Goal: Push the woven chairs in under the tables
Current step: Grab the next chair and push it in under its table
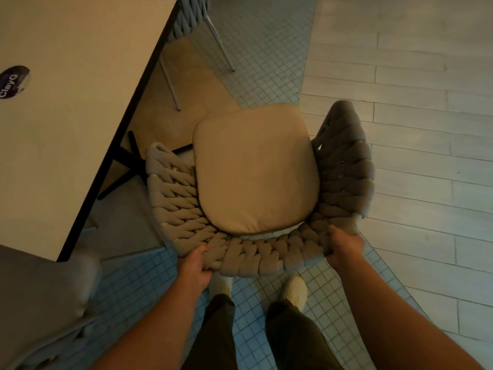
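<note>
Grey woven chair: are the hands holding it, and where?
Yes. Both hands grip the grey woven chair with the tan cushion by its backrest top rim: left hand near the left end, right hand at the right corner.

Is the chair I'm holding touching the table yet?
Apart. The head view shows bare floor between the woven chair and the table edge; both hands grip its backrest.

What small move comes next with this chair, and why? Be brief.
Probably swing the chair leftward to face the table, then push. Both hands, left hand and right hand, grip its woven back, but the seat lies wholly outside the table edge and points past it.
</note>
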Available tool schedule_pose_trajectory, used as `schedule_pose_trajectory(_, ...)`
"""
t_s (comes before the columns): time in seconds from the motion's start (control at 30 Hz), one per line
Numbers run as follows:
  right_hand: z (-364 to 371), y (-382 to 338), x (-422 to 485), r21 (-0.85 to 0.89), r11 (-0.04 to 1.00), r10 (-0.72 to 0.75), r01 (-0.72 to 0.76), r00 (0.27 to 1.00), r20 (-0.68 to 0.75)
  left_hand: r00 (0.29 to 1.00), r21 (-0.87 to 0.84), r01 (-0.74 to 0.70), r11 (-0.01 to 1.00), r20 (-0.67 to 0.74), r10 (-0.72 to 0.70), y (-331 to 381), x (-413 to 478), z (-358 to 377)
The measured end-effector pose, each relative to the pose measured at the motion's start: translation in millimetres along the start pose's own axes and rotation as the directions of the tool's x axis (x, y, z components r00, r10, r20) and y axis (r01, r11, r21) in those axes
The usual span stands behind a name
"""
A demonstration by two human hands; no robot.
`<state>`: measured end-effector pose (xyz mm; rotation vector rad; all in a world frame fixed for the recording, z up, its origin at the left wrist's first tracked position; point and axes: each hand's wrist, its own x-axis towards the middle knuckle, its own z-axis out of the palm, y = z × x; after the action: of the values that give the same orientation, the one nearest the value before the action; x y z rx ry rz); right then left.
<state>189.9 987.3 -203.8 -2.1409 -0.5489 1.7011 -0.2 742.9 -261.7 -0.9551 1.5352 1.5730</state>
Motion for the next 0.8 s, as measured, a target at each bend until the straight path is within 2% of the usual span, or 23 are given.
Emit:
schedule_pose_trajectory(0.27,-3.5,-3.0,-1.2,-0.015,1.0,0.022,-0.021,0.999,0.034,0.998,0.029,0.026,0.999,-0.051,-0.025,-1.3,6.0,0.7)
schedule_pose_trajectory(0.8,-4.7,2.1,-3.1,-0.046,0.998,-0.034,0.036,0.998,0.048,1.0,0.029,0.006,1.0,-0.02,-0.005,-2.8,3.8,4.6)
